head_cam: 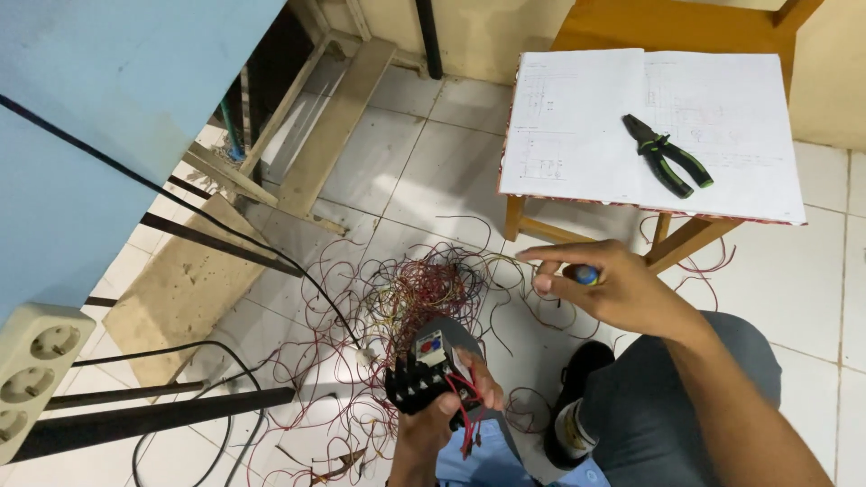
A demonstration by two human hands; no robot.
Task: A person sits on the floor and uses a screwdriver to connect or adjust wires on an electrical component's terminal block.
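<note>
My left hand grips a black electrical relay block with a grey top, red and blue buttons and short red wires hanging from it. My right hand is raised to the right of it, above my knee. Its fingers are closed on a small tool with a blue and yellow handle tip; the rest of the tool is hidden in the palm. A tangle of red, yellow and dark wires lies on the white tiled floor just beyond the relay.
An open book with circuit diagrams lies on a wooden stool at the upper right, with black and green pliers on its page. A white socket strip is at the left edge. Black rods, wooden planks and black cables lie on the floor at the left.
</note>
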